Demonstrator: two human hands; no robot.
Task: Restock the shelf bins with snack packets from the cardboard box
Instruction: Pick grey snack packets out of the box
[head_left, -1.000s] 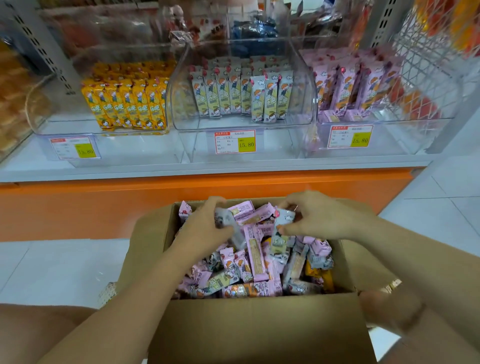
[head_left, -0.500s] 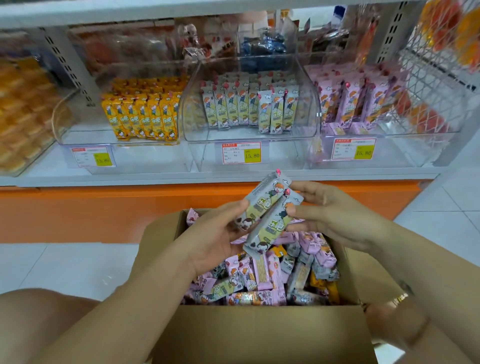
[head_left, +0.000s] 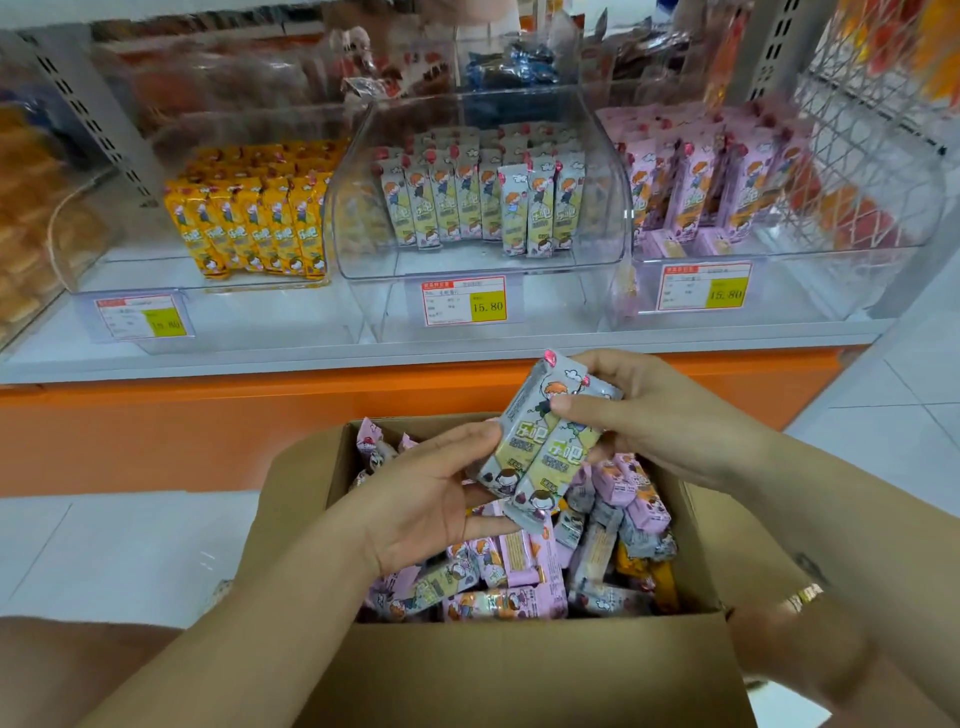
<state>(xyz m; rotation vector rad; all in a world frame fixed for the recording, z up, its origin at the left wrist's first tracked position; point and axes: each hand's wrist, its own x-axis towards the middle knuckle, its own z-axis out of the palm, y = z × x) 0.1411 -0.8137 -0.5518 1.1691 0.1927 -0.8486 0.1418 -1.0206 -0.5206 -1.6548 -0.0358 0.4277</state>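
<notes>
Two grey-green snack packets are held side by side above the open cardboard box. My left hand holds their lower ends from the left, thumb on top. My right hand pinches their upper ends from the right. The box is full of mixed pink, grey and yellow packets. On the shelf stand three clear bins: the middle bin with matching grey-green packets, the left bin with yellow packets, the right bin with pink packets.
An orange shelf base runs behind the box. White floor tiles lie on both sides. A wire rack with orange goods stands at the right. More bagged snacks fill the shelf behind the bins. My knees flank the box.
Both hands came up out of the box with two grey-green packets and now hold them higher, squared together side by side. The view has tilted up toward the shelf.
</notes>
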